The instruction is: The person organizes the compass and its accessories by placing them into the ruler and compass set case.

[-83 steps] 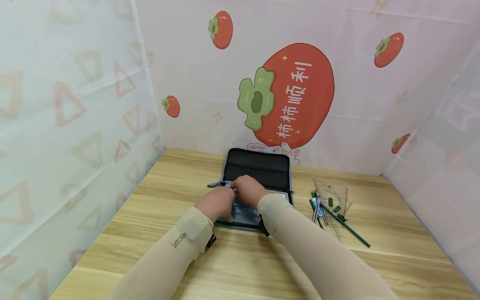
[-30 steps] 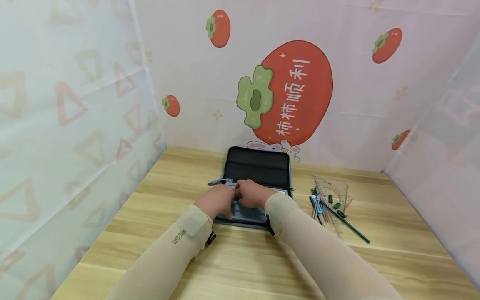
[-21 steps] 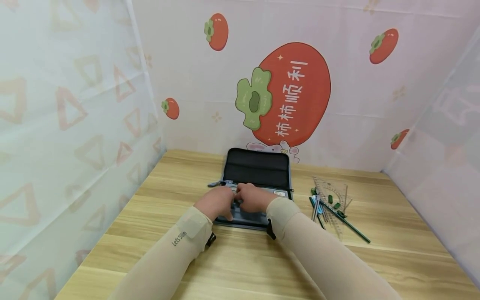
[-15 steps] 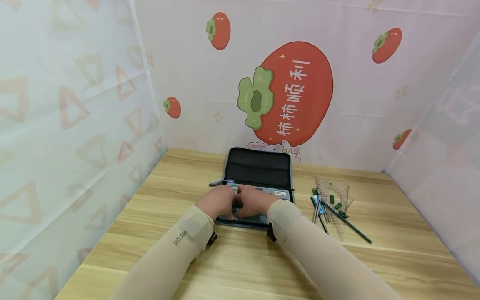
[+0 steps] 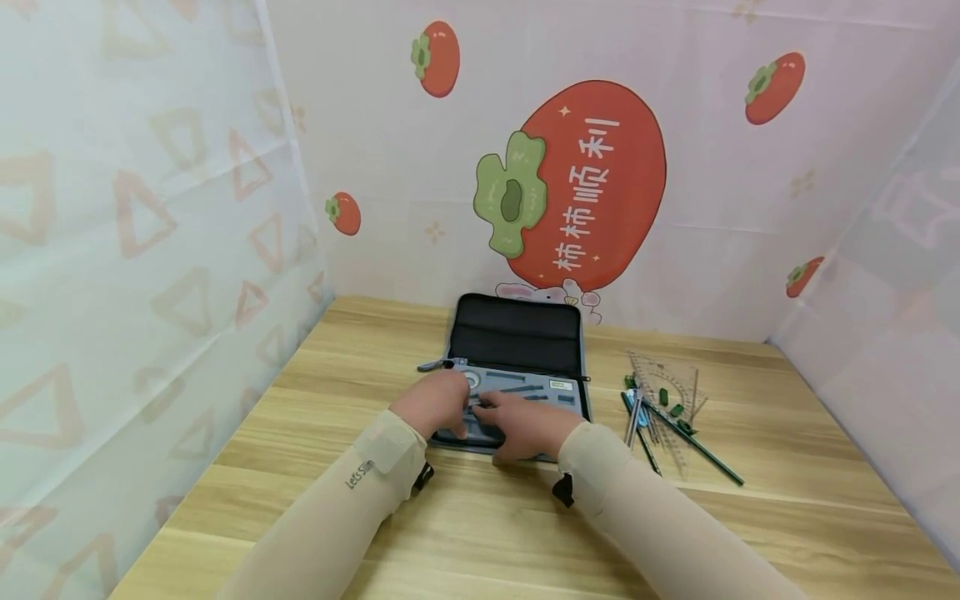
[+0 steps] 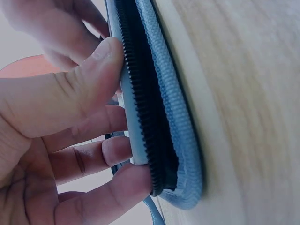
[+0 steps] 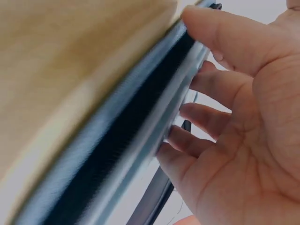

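A zippered case [image 5: 517, 354] lies open on the table, its black lid tilted back and a grey-blue slotted tray [image 5: 498, 372] in its base. My left hand [image 5: 437, 404] rests over the tray's left part. In the left wrist view, its thumb [image 6: 101, 58] lies at the tray's edge by the zipper teeth and several fingertips touch the tray. My right hand [image 5: 528, 423] is over the front middle of the tray, fingers extended. In the right wrist view, its fingertips [image 7: 187, 112] reach the tray and its thumb lies at the case's front edge. Part of the tray is hidden under both hands.
Right of the case lies a loose pile: clear set squares [image 5: 667, 379], a metal compass [image 5: 635, 412], a long green pencil [image 5: 705, 457] and small green pieces [image 5: 663, 397]. A zipper pull [image 5: 431, 366] sticks out at the case's left. A patterned backdrop [image 5: 375, 125] stands behind the table.
My right hand has drawn back from beside the left hand towards the front right, with its fingers spread more. More tray slots and the white label now show. The left hand stays nearly still.
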### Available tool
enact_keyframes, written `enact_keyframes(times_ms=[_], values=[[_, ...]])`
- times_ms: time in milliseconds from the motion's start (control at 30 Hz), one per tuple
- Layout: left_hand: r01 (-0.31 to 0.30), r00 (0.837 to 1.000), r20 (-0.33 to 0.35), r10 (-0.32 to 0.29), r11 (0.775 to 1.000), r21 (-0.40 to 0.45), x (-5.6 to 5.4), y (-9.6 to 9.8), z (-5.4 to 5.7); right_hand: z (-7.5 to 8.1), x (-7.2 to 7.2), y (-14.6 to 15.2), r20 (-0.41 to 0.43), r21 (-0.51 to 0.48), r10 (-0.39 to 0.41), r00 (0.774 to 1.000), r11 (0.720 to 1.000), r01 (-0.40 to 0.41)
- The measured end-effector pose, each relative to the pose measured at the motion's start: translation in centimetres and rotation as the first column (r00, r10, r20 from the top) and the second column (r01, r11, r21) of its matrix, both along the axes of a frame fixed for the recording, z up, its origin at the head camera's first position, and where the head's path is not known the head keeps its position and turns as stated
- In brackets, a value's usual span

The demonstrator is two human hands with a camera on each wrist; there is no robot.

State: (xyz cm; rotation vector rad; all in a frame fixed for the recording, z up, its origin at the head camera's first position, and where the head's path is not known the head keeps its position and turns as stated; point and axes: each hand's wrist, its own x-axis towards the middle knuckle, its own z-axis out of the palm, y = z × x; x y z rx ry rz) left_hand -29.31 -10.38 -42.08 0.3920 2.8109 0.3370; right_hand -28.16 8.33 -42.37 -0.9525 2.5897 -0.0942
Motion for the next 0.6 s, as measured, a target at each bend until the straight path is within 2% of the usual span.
enact_keyframes(times_ms=[167,300,433,533,600], values=[[0.004,1.0,0.003,-0.004,1.0,-0.006,0.1,-0.1,0.1,0.3,1.3,1.6,0.027,-0.03,0.026,0.999,0.999,-0.026],[0.01,1.0,-0.008,-0.01,1.0,-0.009,0.3,0.0,0.5,1.0,0.8,3.7,0.039,-0.101,0.002,0.999,0.995,0.002],[0.009,1.0,-0.024,-0.009,1.0,-0.003,0.6,0.0,0.8,2.3,-1.0,6.9,-0.035,-0.184,-0.135,0.99,0.975,0.126],[0.006,1.0,-0.027,-0.006,1.0,0.005,0.6,0.0,0.7,3.1,-2.6,10.0,-0.11,-0.201,-0.283,0.953,0.945,0.257],[0.009,1.0,-0.023,-0.009,1.0,0.009,0.6,0.1,0.6,3.1,-3.5,12.4,-0.156,-0.187,-0.348,0.925,0.929,0.318]])
